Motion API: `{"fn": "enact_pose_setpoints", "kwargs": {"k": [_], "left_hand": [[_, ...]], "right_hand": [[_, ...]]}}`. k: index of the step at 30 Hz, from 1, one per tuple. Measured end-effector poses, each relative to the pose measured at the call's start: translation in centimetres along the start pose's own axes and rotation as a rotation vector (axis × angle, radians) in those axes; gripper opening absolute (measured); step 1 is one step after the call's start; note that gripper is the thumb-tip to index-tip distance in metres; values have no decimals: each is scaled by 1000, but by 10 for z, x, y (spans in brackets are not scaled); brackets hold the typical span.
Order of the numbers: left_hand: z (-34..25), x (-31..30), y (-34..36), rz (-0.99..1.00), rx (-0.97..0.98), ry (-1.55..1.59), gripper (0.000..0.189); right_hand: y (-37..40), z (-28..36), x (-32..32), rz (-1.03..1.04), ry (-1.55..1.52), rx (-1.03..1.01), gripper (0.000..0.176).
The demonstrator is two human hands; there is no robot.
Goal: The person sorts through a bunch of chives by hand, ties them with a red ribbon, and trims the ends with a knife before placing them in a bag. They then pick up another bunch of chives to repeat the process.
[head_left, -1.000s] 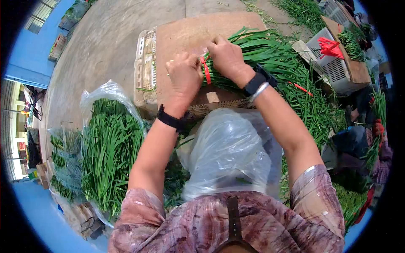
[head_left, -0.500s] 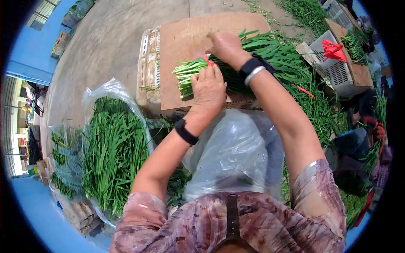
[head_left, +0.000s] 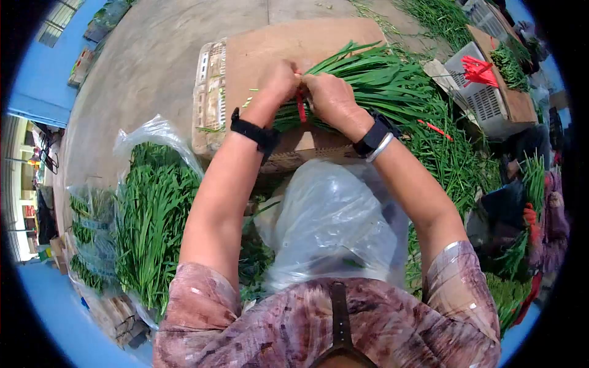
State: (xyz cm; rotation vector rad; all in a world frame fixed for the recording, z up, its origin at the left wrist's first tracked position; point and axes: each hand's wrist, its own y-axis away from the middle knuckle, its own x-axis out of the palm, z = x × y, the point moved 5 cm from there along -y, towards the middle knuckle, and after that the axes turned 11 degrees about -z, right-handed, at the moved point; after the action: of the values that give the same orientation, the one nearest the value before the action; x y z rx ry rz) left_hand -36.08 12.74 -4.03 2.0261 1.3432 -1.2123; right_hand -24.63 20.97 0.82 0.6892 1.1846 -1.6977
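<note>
From where I watched through the head camera, I could read no text, label, brand, number or sign. Bluish marks ran across the clear plastic bag at the far left, but they were too small and blurred for me to make out.

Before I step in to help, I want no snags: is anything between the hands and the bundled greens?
Nothing visible stands between them: the left hand and right hand meet at the red strip on the greens.
</note>
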Motion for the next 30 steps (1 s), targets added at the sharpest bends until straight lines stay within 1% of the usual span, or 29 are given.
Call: {"fn": "enact_pose_setpoints", "kwargs": {"k": [2, 3, 4, 5, 6, 7, 8, 9, 12, 15, 16, 17, 19, 20, 21, 22, 23, 24, 25, 26, 29, 30], "left_hand": [[-19, -35, 21, -85, 37, -28, 26], [-7, -32, 24, -147, 47, 36, 25], [2, -27, 26, -205, 66, 111, 24], [-13, -39, 42, -285, 50, 152, 17], [-31, -48, 60, -391, 141, 194, 10], [-41, -47, 73, -486, 312, 95, 11], [-44, -40, 85, -509, 352, -11, 11], [-46, -34, 92, -513, 411, -2, 11], [-47, -27, 109, -561, 555, -25, 12], [-67, -30, 138, -675, 615, -39, 14], [-69, -32, 149, -658, 593, 15, 15], [-47, -21, 144, -446, 197, 356, 18], [1, 23, 153, 49, -628, 948, 26], [14, 37, 151, 232, -866, 1351, 41], [4, 30, 151, 195, -977, 1473, 49], [1, 29, 147, 181, -951, 1560, 52], [2, 27, 144, 170, -927, 1641, 55], [0, 26, 146, 236, -1003, 1688, 53], [1, 18, 148, 113, -960, 1675, 52], [2, 9, 154, -8, -913, 1659, 51], [4, -34, 141, -112, -493, 1594, 42], [2, -65, 135, -302, -305, 1448, 46]], "right_hand": [[-8, -1, 12, -12, -16, -39, 18], [-11, -6, 13, -20, -8, -46, 18], [-15, -5, 6, -60, -53, -109, 17], [-21, -3, -1, -101, -94, -170, 17], [-28, -8, 9, -18, -17, -176, 16], [-36, -12, 20, 64, 49, -188, 15], [-43, -11, 25, 91, 60, -228, 14], [-46, -9, 29, 122, 62, -276, 15], [-51, 0, 31, 162, -2, -324, 17], [-54, -8, 47, -164, -222, -480, 22], [-60, -4, 53, 105, -165, -420, 26], [-59, -9, 64, 289, -179, -263, 35], [-59, -16, 75, 433, -117, -186, 29], [-57, -13, 72, 453, -61, -229, 27], [-55, -5, 64, 469, -3, -275, 25], [-53, 2, 55, 483, 57, -318, 23], [-48, 7, 45, 447, 19, -277, 21], [-39, 12, 32, 411, -22, -237, 19], [-34, 15, 23, 374, -62, -201, 18], [-34, 19, 29, 394, -56, -198, 23], [-21, 45, -14, -152, -211, -247, 30], [-16, 56, -37, -296, -326, -193, 31]]}}
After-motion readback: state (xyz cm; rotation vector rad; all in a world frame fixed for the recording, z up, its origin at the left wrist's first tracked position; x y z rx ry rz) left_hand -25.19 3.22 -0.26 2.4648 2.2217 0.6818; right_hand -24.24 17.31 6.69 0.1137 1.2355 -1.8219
